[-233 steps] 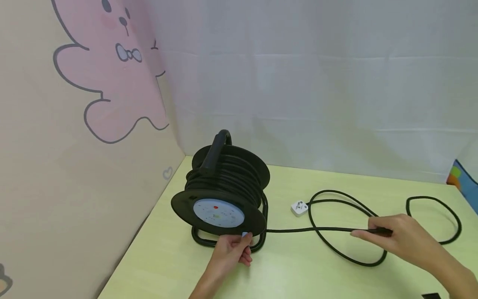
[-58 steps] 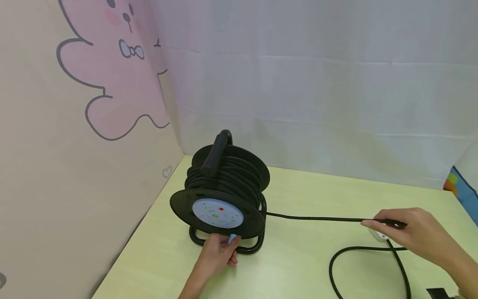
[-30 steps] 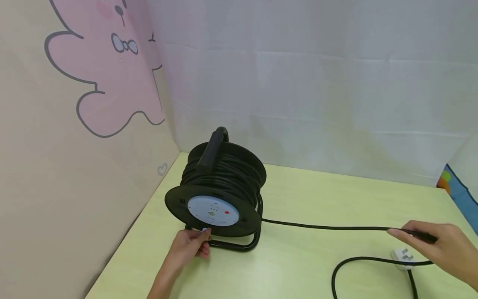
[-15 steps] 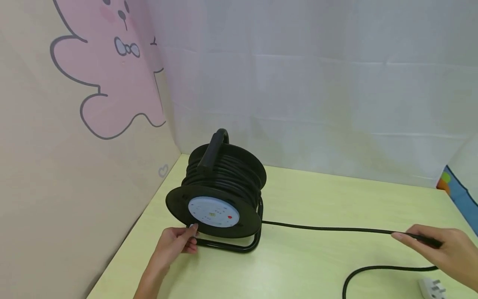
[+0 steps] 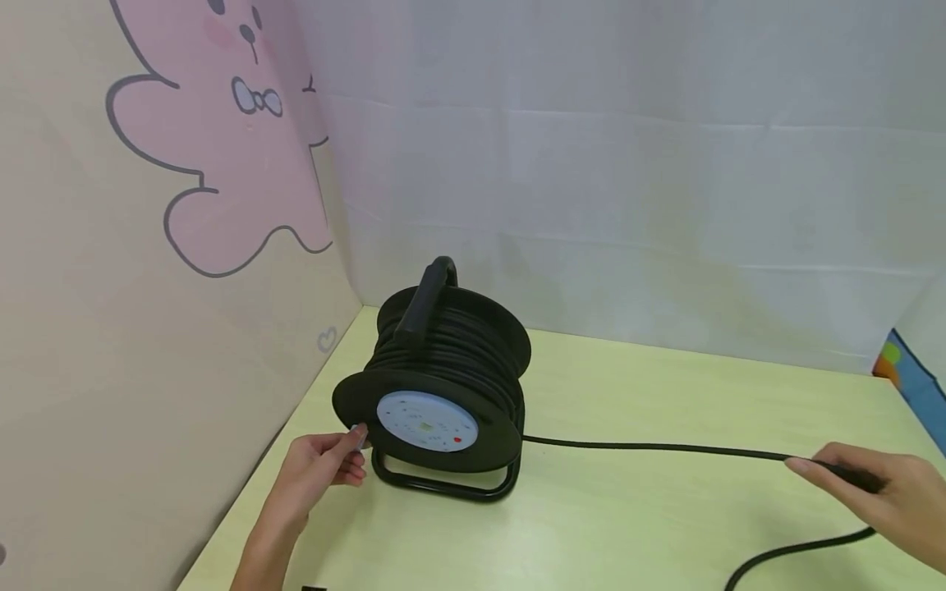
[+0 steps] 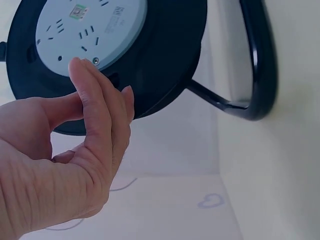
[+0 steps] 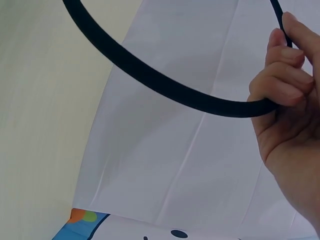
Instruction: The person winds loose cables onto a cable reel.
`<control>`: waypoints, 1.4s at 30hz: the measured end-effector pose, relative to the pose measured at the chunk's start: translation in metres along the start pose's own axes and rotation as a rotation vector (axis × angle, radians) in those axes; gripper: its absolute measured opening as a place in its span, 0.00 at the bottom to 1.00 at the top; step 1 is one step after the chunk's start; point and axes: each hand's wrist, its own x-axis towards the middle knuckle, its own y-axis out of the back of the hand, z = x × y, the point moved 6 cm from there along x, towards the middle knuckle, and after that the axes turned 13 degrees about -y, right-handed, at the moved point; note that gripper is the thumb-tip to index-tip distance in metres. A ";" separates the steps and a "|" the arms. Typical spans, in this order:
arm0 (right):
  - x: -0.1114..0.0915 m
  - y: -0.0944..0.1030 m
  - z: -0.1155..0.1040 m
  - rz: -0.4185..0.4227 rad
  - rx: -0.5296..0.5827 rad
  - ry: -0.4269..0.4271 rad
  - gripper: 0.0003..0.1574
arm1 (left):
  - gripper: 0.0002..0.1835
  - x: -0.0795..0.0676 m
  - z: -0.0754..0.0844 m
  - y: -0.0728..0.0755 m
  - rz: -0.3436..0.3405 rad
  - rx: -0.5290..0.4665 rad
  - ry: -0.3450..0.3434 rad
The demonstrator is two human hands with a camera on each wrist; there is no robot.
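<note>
A black cable reel (image 5: 443,345) stands on its tubular frame, wound with cable, a pale socket panel (image 5: 427,421) on its front flange. At the flange's lower left, my left hand (image 5: 318,468) pinches a small pale knob (image 5: 357,435) between thumb and fingers. In the left wrist view, the fingers of the left hand (image 6: 95,135) cover that knob. A black cable (image 5: 650,447) runs right from the reel, slightly sagging, into my right hand (image 5: 879,488), whose fingers curl round it. The right wrist view shows a loop of cable (image 7: 150,80) hanging from the right hand (image 7: 290,110).
The pale yellow tabletop (image 5: 606,525) meets a white sheet (image 5: 613,205) behind and a beige wall with a pink bear (image 5: 222,156) on the left. Loose cable (image 5: 783,550) trails off the lower edge. A colourful print (image 5: 912,382) shows at the far right.
My left hand has moved left and slightly up with the knob; the panel's red spot has turned clockwise. The right hand has shifted right along with the cable, and the white plug has left the view.
</note>
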 end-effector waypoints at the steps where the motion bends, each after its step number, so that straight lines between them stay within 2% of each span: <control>1: 0.000 0.000 0.001 -0.001 -0.003 -0.010 0.16 | 0.21 0.000 0.003 0.002 0.001 0.007 -0.005; 10: -0.003 0.000 0.009 -0.037 -0.033 -0.075 0.18 | 0.22 -0.003 0.030 0.011 0.006 0.010 -0.052; 13: -0.002 -0.003 0.005 -0.045 -0.007 -0.048 0.19 | 0.23 -0.003 0.039 0.012 0.005 -0.005 -0.076; 17: 0.002 -0.008 -0.005 -0.058 0.057 0.038 0.21 | 0.22 -0.005 0.052 0.011 0.010 -0.027 -0.112; 27: 0.010 -0.029 -0.023 -0.211 0.145 0.073 0.20 | 0.22 -0.014 0.082 -0.004 0.039 -0.073 -0.190; 32: 0.015 -0.041 -0.033 -0.267 0.137 0.092 0.19 | 0.22 -0.018 0.095 -0.012 0.038 -0.090 -0.230; 38: 0.026 -0.063 -0.036 -0.340 0.148 0.112 0.17 | 0.22 -0.021 0.103 -0.018 0.051 -0.106 -0.258; 42: 0.036 -0.076 -0.039 -0.340 0.158 0.139 0.17 | 0.21 -0.022 0.105 -0.023 0.053 -0.128 -0.263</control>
